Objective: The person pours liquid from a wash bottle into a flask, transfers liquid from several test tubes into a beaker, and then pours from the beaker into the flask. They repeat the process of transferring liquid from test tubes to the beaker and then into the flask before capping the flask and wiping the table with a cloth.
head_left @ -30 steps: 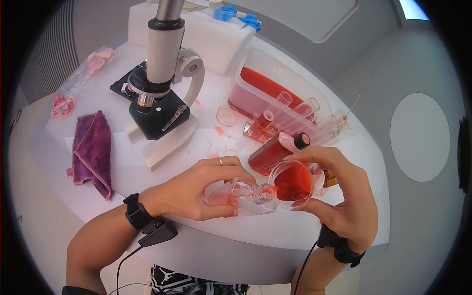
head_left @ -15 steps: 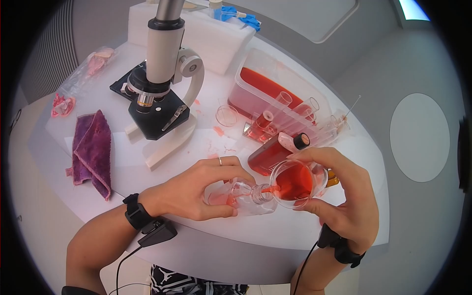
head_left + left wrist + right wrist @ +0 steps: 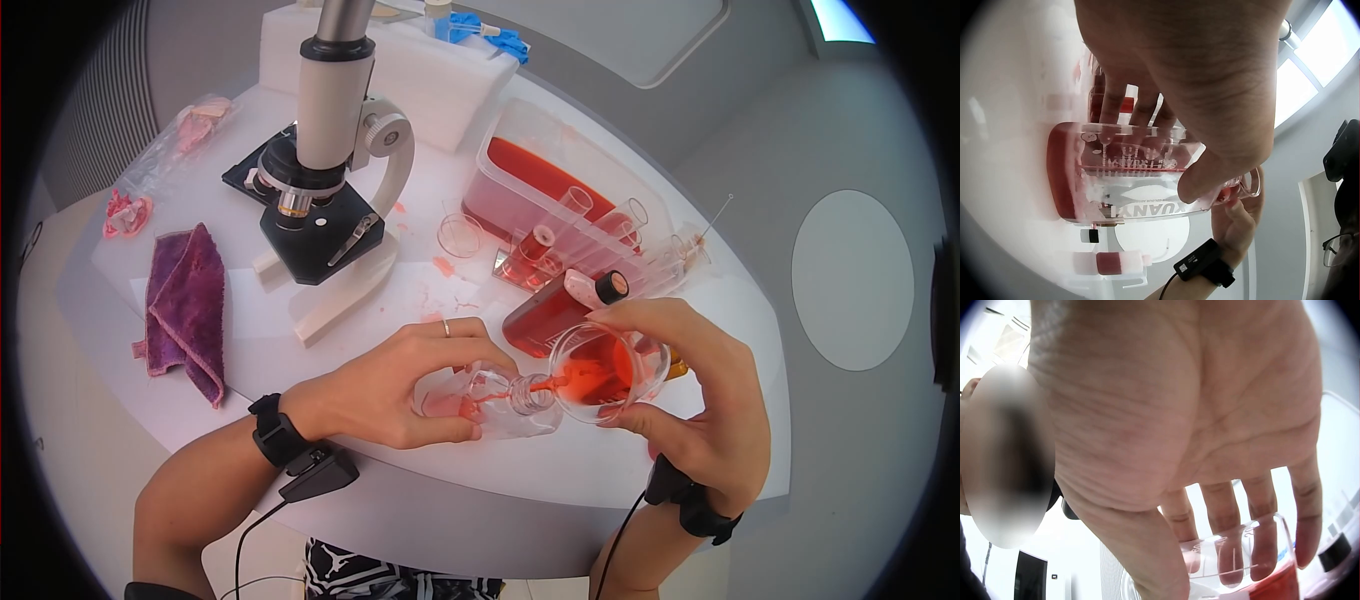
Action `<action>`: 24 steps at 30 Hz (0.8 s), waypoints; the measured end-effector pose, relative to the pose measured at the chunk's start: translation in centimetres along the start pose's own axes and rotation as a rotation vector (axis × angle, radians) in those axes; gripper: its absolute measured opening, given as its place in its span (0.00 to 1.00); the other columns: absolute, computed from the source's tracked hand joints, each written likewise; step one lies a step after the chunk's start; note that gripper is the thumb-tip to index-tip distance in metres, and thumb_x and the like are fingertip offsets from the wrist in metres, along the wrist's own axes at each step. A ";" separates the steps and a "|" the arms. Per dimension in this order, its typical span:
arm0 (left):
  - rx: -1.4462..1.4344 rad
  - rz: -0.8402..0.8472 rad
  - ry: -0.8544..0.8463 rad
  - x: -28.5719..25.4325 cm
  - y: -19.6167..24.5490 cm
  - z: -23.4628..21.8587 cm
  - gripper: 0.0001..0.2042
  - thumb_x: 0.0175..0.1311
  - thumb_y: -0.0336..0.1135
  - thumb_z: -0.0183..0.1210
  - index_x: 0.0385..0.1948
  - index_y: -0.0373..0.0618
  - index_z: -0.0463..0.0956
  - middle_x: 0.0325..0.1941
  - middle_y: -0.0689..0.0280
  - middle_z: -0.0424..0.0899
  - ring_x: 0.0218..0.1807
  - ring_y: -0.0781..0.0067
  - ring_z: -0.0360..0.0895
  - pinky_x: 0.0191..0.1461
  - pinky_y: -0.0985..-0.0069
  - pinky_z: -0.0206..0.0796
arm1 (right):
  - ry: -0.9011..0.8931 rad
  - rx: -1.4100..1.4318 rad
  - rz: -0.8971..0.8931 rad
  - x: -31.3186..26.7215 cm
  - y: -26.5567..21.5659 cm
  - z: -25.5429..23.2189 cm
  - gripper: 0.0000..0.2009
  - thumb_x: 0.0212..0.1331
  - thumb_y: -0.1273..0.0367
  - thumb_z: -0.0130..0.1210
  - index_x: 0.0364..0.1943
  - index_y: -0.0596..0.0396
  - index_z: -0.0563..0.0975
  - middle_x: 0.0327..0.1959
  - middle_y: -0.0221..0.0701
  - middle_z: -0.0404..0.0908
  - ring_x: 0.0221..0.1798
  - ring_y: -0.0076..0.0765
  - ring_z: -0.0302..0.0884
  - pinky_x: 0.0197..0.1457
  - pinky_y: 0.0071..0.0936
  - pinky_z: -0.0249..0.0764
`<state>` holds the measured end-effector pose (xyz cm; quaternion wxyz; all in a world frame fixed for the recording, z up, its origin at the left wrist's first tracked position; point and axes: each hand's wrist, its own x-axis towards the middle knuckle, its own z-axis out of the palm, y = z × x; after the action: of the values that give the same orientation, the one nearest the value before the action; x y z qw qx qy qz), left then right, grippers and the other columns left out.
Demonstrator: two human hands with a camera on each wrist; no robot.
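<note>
Clear bottle [image 3: 522,417] near the front edge of the table [image 3: 420,280], gripped in the left hand, mouth toward the right hand. Left to right, as follows. At far left, crumpled clear plastic bag [image 3: 180,140] with pinkish contents. Next, folded purple cloth [image 3: 188,310], lying flat. Then microscope [image 3: 330,110], standing, white body and black stage. Behind it, white foam block [image 3: 390,85], with crumpled blue material [image 3: 508,40] on top. Left hand [image 3: 410,385]: curled around the clear bottle, thumb on the near side; pale red liquid inside. Base contact with the table probable, but hard to judge. Beyond, round glass dish [image 3: 460,236] and red spots on the white surface. Further right, clear tub [image 3: 490,200] of red liquid, with test tubes [image 3: 575,203] just in front. Nearer, black-capped bottle [image 3: 540,320], red inside, leaning. Beaker [image 3: 650,365] tilted, lip at the clear bottle's mouth, red liquid running into the neck. Right hand [image 3: 705,410]: holding the beaker between thumb and fingers.
</note>
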<state>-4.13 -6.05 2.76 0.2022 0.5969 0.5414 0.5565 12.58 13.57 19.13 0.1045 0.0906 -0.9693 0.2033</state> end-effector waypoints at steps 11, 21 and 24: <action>-0.004 0.004 -0.002 0.0 0.0 0.0 0.27 0.49 0.33 0.72 0.56 0.39 0.81 0.48 0.55 0.82 0.50 0.54 0.78 0.59 0.64 0.69 | 0.004 -0.027 -0.008 0.1 -0.2 -0.2 0.33 0.38 0.71 0.79 0.56 0.60 0.82 0.58 0.39 0.88 0.58 0.47 0.86 0.59 0.36 0.78; -0.015 0.009 0.001 0.1 -0.1 0.0 0.26 0.51 0.33 0.73 0.55 0.40 0.81 0.48 0.56 0.82 0.50 0.54 0.78 0.59 0.64 0.69 | 0.017 0.008 0.024 0.2 -0.3 0.1 0.32 0.37 0.71 0.79 0.55 0.60 0.83 0.57 0.42 0.88 0.58 0.50 0.85 0.62 0.39 0.79; -0.014 0.012 0.000 0.1 0.0 0.0 0.26 0.52 0.33 0.73 0.55 0.40 0.81 0.47 0.56 0.82 0.50 0.54 0.78 0.59 0.64 0.69 | 0.023 0.000 0.021 0.2 -0.4 0.1 0.33 0.37 0.71 0.78 0.56 0.59 0.84 0.57 0.42 0.87 0.58 0.49 0.85 0.61 0.38 0.80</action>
<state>-4.16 -5.96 2.77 0.2029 0.5985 0.5340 0.5616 12.45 13.17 19.22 0.1136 0.0778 -0.9689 0.2057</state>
